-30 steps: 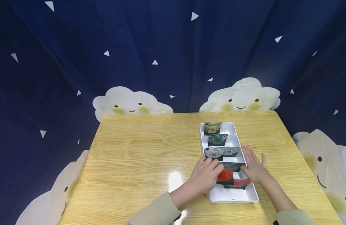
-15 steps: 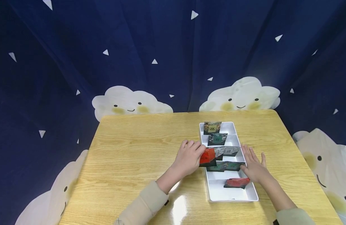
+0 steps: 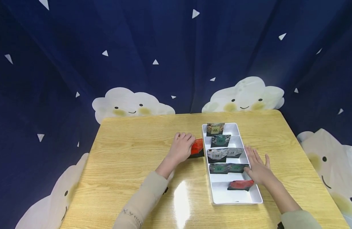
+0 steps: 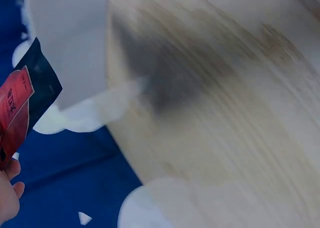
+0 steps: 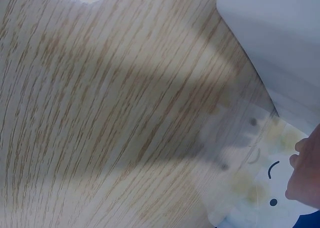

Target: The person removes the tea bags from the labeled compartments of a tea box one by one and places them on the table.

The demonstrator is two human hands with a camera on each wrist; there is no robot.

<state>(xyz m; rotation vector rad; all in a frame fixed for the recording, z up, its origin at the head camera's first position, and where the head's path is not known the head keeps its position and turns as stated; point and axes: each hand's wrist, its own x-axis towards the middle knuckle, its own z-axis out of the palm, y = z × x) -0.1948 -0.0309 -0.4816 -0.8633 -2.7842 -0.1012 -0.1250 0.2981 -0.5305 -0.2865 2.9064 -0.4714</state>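
My left hand (image 3: 180, 148) pinches a red and black packet (image 3: 197, 148) just left of a white divided tray (image 3: 236, 197). In the left wrist view the same packet (image 4: 44, 80) sticks up from my fingers (image 4: 7, 195). Against the tray's right side rests my right hand (image 3: 259, 170), fingers spread and straight, thumb at the rim. Another red packet (image 3: 240, 185) leans in a near compartment. Two dark green packets (image 3: 219, 168) stand side by side, with two silver-grey packets (image 3: 217, 155) behind them. Farther back are a teal packet (image 3: 220, 141) and a brown-orange packet (image 3: 215, 129).
The wooden table (image 3: 130, 159) extends to the left of the tray. A dark blue curtain (image 3: 136, 47) with clouds and white triangles surrounds its back and sides. The tray's outer wall (image 5: 280, 52) shows in the right wrist view.
My left hand has lifted the red packet out of the tray and carried it up and left, past the tray's left rim. My right hand has stayed at the tray's right side.
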